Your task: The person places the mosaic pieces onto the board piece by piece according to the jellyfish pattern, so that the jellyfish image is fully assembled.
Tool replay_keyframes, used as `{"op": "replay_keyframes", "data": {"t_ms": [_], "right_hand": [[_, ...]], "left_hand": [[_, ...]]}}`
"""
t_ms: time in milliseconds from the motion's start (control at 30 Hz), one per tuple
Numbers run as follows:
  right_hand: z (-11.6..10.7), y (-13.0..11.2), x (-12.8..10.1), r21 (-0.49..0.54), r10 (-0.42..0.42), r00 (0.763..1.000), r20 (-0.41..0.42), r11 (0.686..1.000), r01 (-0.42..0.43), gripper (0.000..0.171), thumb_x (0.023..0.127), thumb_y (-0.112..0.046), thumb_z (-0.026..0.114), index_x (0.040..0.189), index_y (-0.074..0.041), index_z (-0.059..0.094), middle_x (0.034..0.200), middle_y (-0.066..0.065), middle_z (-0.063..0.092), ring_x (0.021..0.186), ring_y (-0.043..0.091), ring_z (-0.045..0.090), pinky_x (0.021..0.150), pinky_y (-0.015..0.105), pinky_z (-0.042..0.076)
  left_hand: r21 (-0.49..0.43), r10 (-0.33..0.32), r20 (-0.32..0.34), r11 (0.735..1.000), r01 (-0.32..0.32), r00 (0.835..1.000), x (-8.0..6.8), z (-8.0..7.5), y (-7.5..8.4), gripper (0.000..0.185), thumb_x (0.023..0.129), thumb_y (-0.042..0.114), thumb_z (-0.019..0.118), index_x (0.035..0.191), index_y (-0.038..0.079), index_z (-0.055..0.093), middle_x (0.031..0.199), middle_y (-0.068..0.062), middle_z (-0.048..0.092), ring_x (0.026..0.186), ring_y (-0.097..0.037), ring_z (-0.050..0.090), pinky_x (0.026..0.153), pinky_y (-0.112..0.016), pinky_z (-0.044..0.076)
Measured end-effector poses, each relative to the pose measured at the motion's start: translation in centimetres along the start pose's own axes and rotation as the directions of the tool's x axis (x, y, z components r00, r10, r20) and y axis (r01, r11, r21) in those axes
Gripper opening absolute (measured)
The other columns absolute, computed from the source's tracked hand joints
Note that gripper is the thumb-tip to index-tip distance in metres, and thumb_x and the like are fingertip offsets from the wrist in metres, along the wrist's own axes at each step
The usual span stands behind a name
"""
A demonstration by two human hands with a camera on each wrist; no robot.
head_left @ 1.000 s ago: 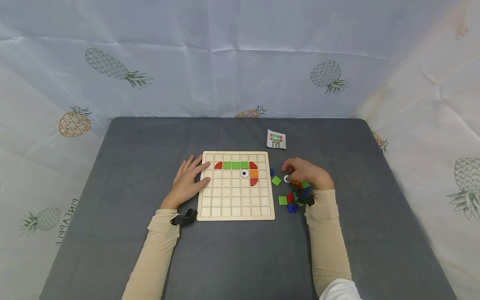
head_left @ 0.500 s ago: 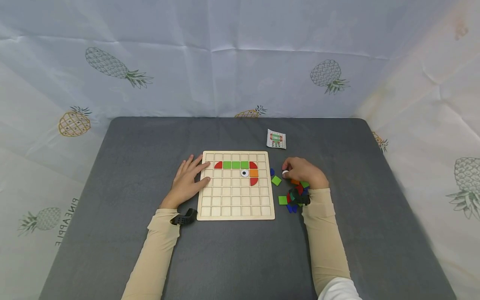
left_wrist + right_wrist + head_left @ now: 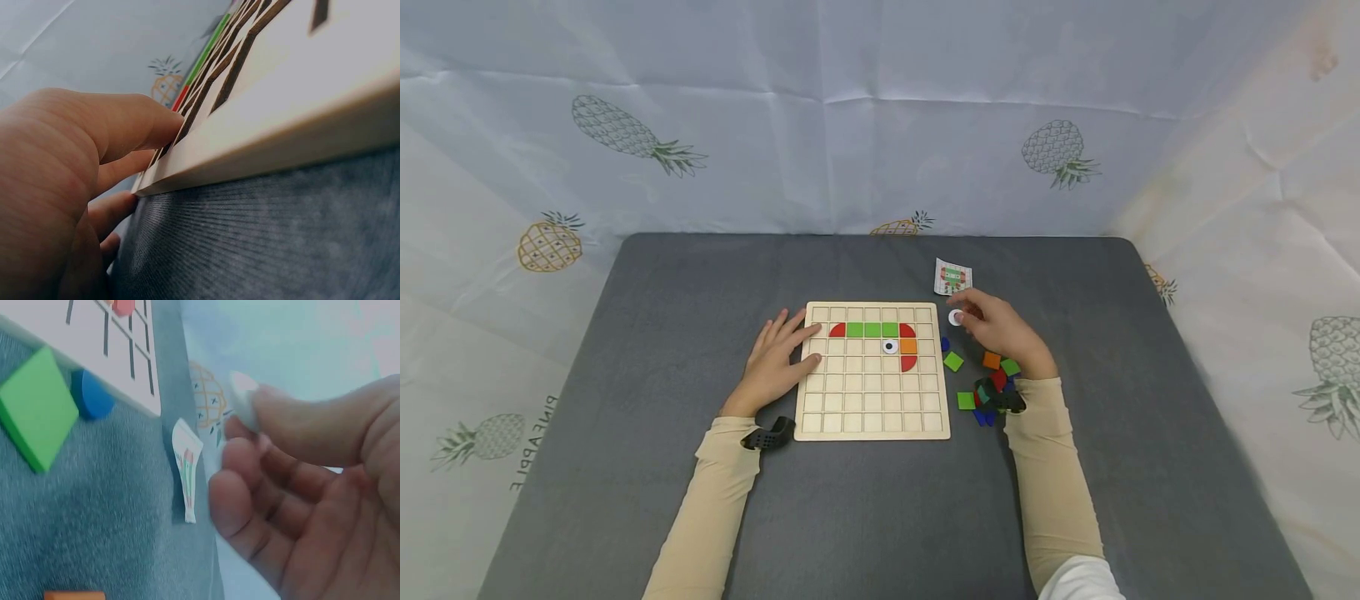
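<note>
A wooden grid board (image 3: 850,402) lies on the grey table. In its upper rows sit a row of green squares (image 3: 872,330), red quarter-round pieces (image 3: 837,331), an orange square (image 3: 907,346) and a white disc with a black eye dot (image 3: 890,346). My left hand (image 3: 770,367) rests on the board's left edge, thumb and fingertips on the rim, fingers spread. Between thumb and finger, my right hand (image 3: 1002,327) pinches a white round disc (image 3: 955,317), held up off the table beyond the board's right edge. The right wrist view shows the disc (image 3: 244,400) nearly edge-on.
Right of the board lie loose pieces: a green square (image 3: 953,362), a blue piece (image 3: 945,344), an orange square (image 3: 992,360) and several more partly under the right wrist strap (image 3: 1000,397). A small picture card (image 3: 952,277) lies behind the board's right corner. A pineapple-print curtain (image 3: 850,167) hangs behind.
The right hand has picked the white disc up from the loose pieces and moved away from me and left, near the card. The left hand has stayed on the board.
</note>
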State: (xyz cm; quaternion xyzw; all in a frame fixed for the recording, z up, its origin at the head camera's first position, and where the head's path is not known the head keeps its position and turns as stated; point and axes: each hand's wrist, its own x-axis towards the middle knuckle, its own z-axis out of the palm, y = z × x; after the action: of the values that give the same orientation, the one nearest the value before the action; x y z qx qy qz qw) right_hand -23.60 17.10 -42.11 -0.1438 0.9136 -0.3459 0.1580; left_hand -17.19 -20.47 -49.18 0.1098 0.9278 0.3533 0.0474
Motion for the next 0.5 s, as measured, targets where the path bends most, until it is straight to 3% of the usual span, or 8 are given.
{"op": "replay_keyframes", "data": {"t_ms": [100, 233, 500], "right_hand": [[0.1, -0.4, 0.0, 0.026, -0.037, 0.999, -0.018, 0.999, 0.038, 0.031, 0.107, -0.011, 0.049, 0.135, -0.006, 0.062, 0.099, 0.02, 0.061, 0.079, 0.027, 0.054, 0.071, 0.035, 0.05], [0.2, -0.9, -0.1, 0.08, -0.018, 0.999, -0.028, 0.997, 0.02, 0.028, 0.107, -0.01, 0.047, 0.13, -0.003, 0.063, 0.102, 0.02, 0.065, 0.086, 0.031, 0.062, 0.075, 0.033, 0.053], [0.3, -1.2, 0.1, 0.157, -0.023, 0.999, -0.024, 0.987, 0.026, 0.022, 0.109, -0.012, 0.044, 0.128, -0.003, 0.052, 0.097, 0.02, 0.072, 0.091, 0.037, 0.069, 0.074, 0.029, 0.053]], "left_hand": [[-0.002, -0.002, 0.0, 1.0, 0.002, 1.0, 0.0, 0.0, 0.0, 0.057, 0.098, 0.028, 0.065, 0.151, 0.017, 0.05, 0.169, -0.011, 0.026, 0.16, -0.033, 0.006, 0.132, -0.049, -0.003], [-0.008, -0.002, 0.001, 1.0, 0.002, 1.0, 0.0, 0.0, 0.0, 0.056, 0.098, 0.028, 0.065, 0.151, 0.016, 0.051, 0.169, -0.012, 0.026, 0.16, -0.033, 0.006, 0.131, -0.05, -0.003], [0.0, -0.001, 0.0, 1.0, 0.001, 1.0, 0.0, 0.0, 0.0, 0.056, 0.098, 0.028, 0.065, 0.151, 0.016, 0.051, 0.169, -0.012, 0.026, 0.16, -0.033, 0.006, 0.131, -0.05, -0.003]]}}
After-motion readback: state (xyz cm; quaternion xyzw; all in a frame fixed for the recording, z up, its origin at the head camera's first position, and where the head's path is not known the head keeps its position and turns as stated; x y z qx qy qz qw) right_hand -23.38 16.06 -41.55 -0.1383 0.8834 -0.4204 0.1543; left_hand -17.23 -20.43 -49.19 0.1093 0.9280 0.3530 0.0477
